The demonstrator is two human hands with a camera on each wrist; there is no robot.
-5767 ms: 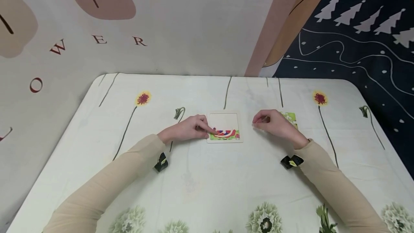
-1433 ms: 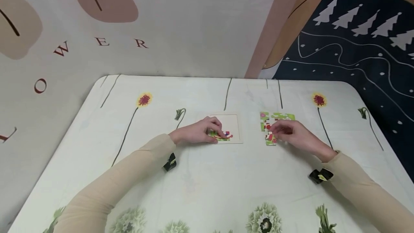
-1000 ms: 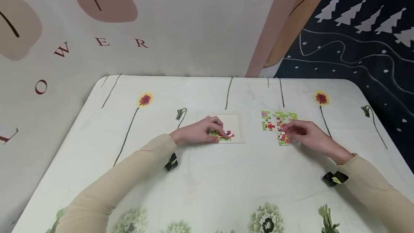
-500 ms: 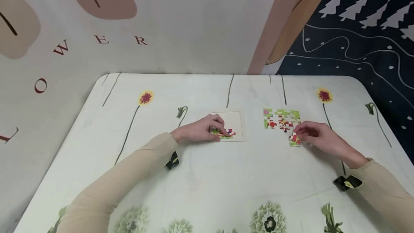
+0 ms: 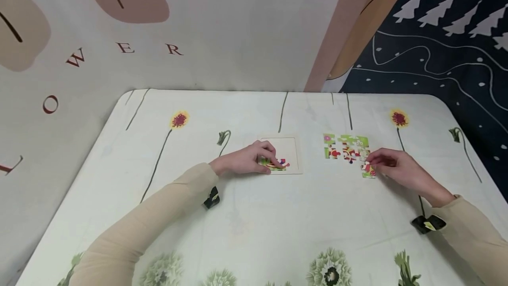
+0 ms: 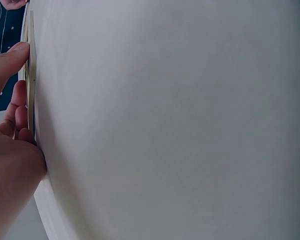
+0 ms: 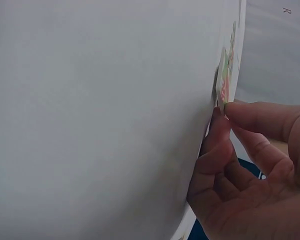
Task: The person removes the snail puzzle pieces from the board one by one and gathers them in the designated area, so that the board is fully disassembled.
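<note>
A shallow square puzzle tray lies on the table, with colourful pieces along its lower part. My left hand rests over its left side, the index finger touching the pieces and the thumb on the near edge. In the left wrist view, the thumb meets the tray's thin edge. My right hand pinches a red and green jigsaw piece between thumb and fingertips. The right wrist view shows that piece edge-on, close to the table. Beyond it lie several joined jigsaw pieces.
A smaller group of jigsaw pieces lies just left of the larger group. A white flower-print cloth covers the table. Behind the table hang a printed light curtain and a dark blue one.
A piece at the tray's right has gone from its lower row. My right hand moved right from the tray side and slid its jigsaw piece rightward below the larger group. The left hand shifted slightly right.
</note>
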